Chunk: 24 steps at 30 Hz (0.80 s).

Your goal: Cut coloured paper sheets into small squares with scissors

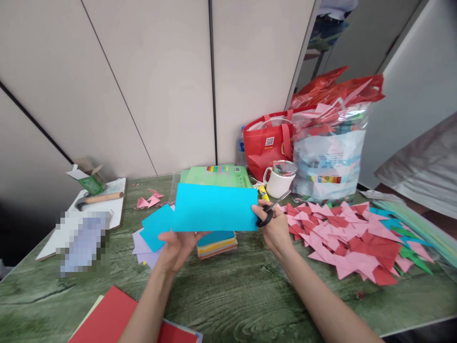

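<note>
A sheet is spanning the space between the left hand and the right hand, over the desk. Loose squares are lying left of a paper stack; a paper pile is lying at the front left. Farther left, a hammer is resting on a board, with a box behind it. At the back, a mug is standing before a tote bag. Right of the tote bag, a plastic bag is standing behind heaped folded pieces.

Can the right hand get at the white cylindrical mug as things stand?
Probably not without a regrip: the right hand holds black-handled metal scissors and touches the edge of the blue rectangular paper sheet. The white mug stands just beyond, seemingly within reach.
</note>
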### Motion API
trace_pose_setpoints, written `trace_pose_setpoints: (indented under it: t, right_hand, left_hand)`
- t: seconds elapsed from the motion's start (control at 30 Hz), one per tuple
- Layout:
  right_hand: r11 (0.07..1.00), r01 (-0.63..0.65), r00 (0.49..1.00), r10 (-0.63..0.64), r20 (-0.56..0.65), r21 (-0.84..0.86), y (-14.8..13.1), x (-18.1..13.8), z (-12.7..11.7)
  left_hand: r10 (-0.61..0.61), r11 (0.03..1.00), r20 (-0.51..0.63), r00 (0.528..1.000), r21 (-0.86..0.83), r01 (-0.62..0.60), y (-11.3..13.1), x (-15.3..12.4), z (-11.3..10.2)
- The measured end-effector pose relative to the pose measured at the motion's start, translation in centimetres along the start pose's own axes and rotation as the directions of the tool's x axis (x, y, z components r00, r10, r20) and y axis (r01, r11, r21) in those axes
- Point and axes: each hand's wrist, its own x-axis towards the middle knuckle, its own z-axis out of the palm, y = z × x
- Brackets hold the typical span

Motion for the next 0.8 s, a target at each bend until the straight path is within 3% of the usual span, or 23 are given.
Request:
trace_pose_setpoints:
  t: [0.07,0.13,0.27,0.37,0.57,0.7,0.8]
  right_hand:
    - [1.0,0.012,1.0,-0.012,0.001,-0.014,-0.1,-0.2,0.1]
    - [0.999,0.023,1.0,-0.023,0.008,-0.039,-0.2,-0.3,0.2]
    - [0.995,0.038,0.998,-0.034,0.049,-0.09,-0.2,-0.6,0.3]
    - [0.997,0.0,0.994,0.009,0.107,-0.083,-0.1,-0.9,0.4]
    - [0.997,-0.052,0.99,0.058,0.13,-0.053,0.4,-0.8,0.3]
    - [0.999,0.009,0.997,-0.005,0.076,-0.051,0.5,-0.7,0.4]
    - [0.994,0.08,0.996,-0.076,0.05,-0.072,0.1,-1.0,0.6]
  left_hand:
    - [-0.074,0.995,0.049,0.996,0.073,0.07,-0.8,-0.4,0.6]
    - [-0.112,0.988,0.002,0.994,0.109,0.111,-1.4,-0.7,1.4]
    - [-0.074,0.997,-0.116,0.991,0.008,0.075,-2.2,-0.6,2.5]
    - [-0.116,0.992,-0.213,0.97,-0.072,0.103,-2.2,-0.3,2.7]
    - [-0.234,0.964,-0.242,0.942,-0.182,0.193,-2.1,-0.4,2.9]
    - [-0.199,0.977,-0.308,0.93,-0.138,0.163,-1.6,0.2,3.8]
    - [-0.111,0.985,-0.354,0.929,-0.163,0.056,-0.8,1.2,4.5]
